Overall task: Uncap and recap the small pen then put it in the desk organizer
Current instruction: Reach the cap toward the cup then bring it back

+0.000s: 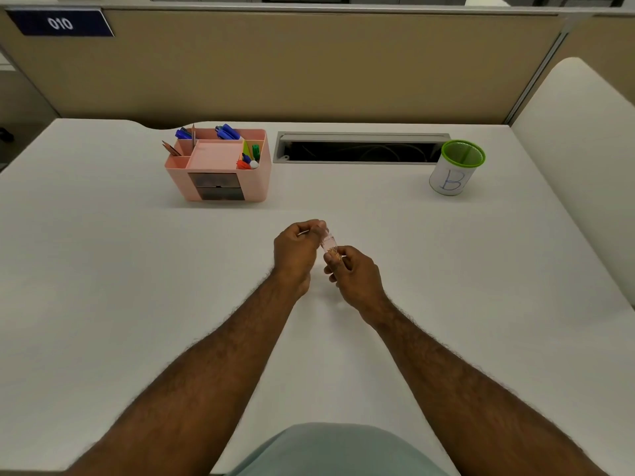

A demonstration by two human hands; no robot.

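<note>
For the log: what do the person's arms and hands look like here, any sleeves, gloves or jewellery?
Both forearms are bare and hairy, with no sleeves in view. The left hand and right hand wear no gloves, and no rings, watch or bands are visible. Light grey-green clothing shows at the bottom edge.

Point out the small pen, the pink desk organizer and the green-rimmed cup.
small pen (328,242), head view, clear barrel between the hands.
pink desk organizer (178,182), head view, front wall.
green-rimmed cup (450,182), head view, white side.
</note>
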